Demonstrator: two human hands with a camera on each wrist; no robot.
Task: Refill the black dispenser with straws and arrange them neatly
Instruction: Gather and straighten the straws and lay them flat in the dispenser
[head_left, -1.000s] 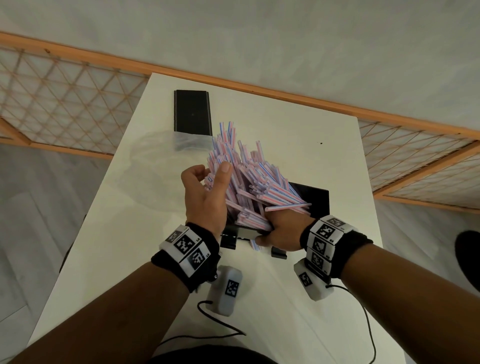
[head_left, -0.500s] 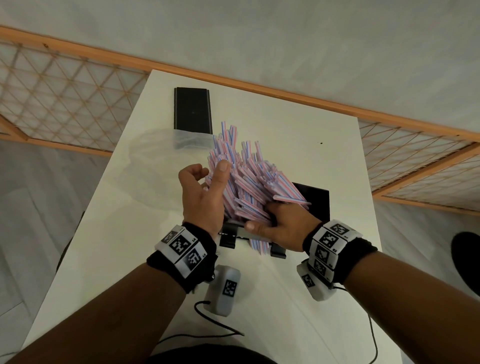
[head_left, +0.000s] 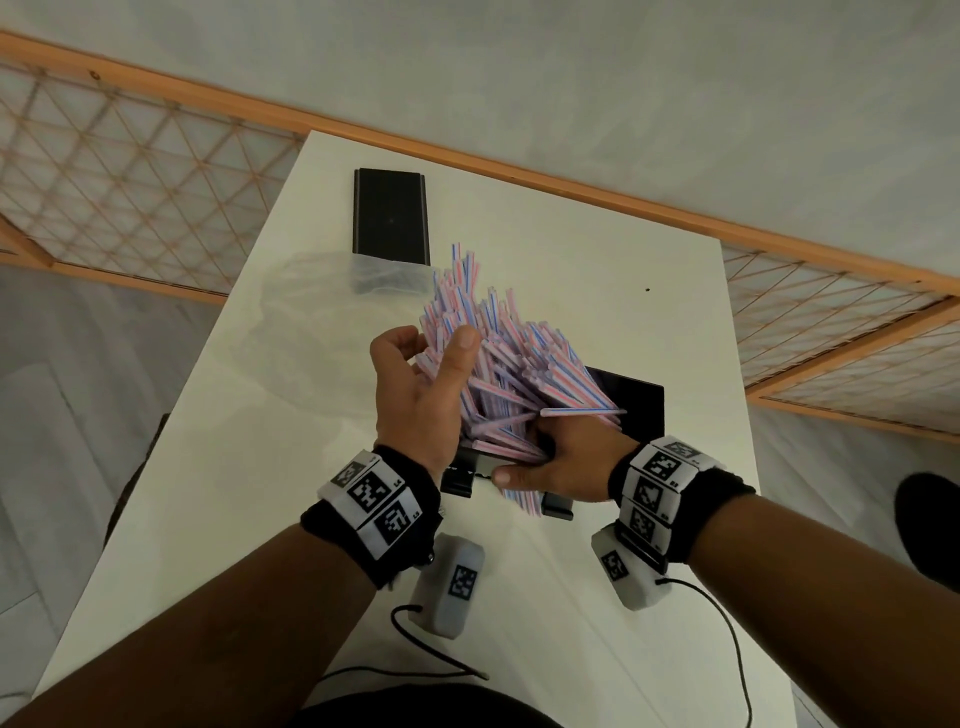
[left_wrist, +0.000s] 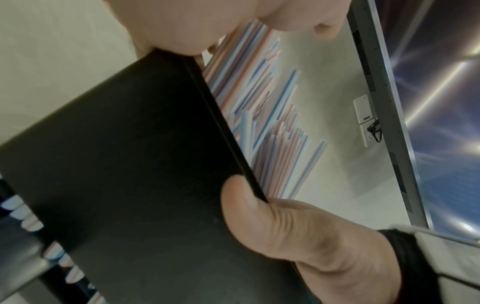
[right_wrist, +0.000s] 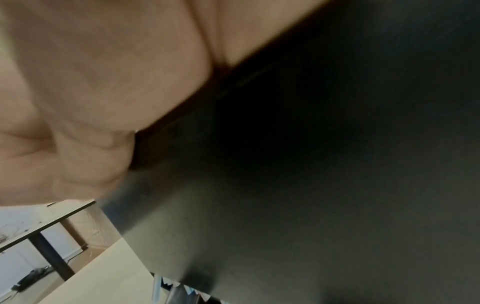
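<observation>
White table (head_left: 597, 249): straws (head_left: 498, 364) fan away, both hands apparently gripping them.

One black dispenser (head_left: 636, 402) on one white bench (head_left: 597, 312). One loose bundle of striped straws (head_left: 498, 364), far too many to count. One black lid (head_left: 390, 215). One clear plastic bag (head_left: 306, 322). Two hands: left hand (head_left: 421, 395), right hand (head_left: 566, 462). Two marker wristbands (head_left: 371, 499), one per wrist. Two white wrist modules (head_left: 452, 587), each cabled.
</observation>
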